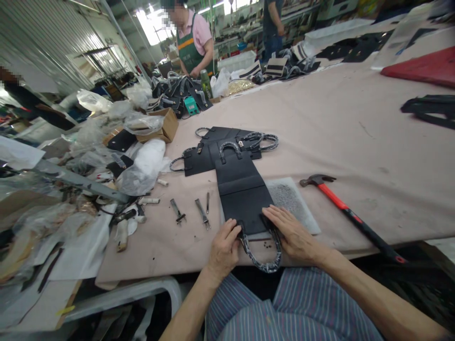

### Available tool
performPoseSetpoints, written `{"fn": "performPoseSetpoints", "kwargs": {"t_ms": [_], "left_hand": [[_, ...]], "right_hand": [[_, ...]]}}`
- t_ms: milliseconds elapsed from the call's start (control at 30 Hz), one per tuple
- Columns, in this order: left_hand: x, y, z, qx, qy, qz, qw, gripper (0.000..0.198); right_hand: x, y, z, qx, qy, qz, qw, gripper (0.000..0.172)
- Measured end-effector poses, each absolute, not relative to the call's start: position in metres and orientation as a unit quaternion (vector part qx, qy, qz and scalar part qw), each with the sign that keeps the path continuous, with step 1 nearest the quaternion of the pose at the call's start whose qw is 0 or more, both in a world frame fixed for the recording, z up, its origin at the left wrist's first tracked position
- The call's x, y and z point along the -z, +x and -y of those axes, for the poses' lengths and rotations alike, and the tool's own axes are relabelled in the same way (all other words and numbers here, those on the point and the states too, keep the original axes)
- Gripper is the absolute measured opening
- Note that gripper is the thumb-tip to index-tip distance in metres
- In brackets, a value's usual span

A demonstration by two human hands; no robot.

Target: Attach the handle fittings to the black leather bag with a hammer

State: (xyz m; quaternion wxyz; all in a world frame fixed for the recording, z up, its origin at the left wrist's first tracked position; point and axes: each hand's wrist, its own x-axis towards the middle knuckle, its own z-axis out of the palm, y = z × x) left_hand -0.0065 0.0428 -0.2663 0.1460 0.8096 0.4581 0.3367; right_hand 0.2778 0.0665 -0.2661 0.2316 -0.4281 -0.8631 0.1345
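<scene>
Black panel (243, 189) lies under and beyond the fingers (277, 217), left hand (223, 247) pinching the near handle (268, 268), right hand (292, 233) laid extended opposite; both ends appear handled, any fastening left being unclear.

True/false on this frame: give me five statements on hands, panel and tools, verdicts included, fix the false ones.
1. The left hand and right hand are both at the near end of the black panel. True.
2. The hammer lies to the left of the panel. False: the hammer lies to the right of it.
3. A grey slab sticks out from beneath the panel. True.
4. The right hand is holding the hammer. False: it rests at the panel's near right corner, and the hammer lies on the table.
5. A looped handle at the panel's near end extends toward the person. True.
</scene>
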Motion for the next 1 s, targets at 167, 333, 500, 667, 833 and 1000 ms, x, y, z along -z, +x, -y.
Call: {"fn": "performPoseSetpoints", "kwargs": {"t_ms": [167, 333, 500, 667, 833, 1000], "left_hand": [[0.259, -0.007, -0.039, -0.328, 0.796, -0.468, 0.198, 0.053], [0.253, -0.011, -0.044, -0.336, 0.779, -0.468, 0.248, 0.058], [0.243, -0.033, -0.058, -0.376, 0.722, -0.530, 0.238, 0.042], [0.226, -0.075, -0.100, -0.236, 0.551, -0.785, 0.156, 0.019], [0.216, -0.093, -0.143, -0.029, 0.510, -0.830, 0.225, 0.039], [0.225, -0.088, -0.168, 0.027, 0.476, -0.824, 0.307, 0.032]], "right_hand": [[0.271, 0.278, -0.063, -0.091, -0.399, 0.883, 0.228, 0.092], [0.290, 0.274, -0.064, -0.076, -0.408, 0.873, 0.254, 0.084], [0.297, 0.282, -0.070, -0.135, -0.416, 0.860, 0.262, 0.083], [0.295, 0.292, -0.077, -0.176, -0.400, 0.861, 0.262, 0.080], [0.289, 0.287, -0.074, -0.187, -0.411, 0.853, 0.263, 0.085], [0.279, 0.282, -0.071, -0.192, -0.407, 0.856, 0.255, 0.092]]}}
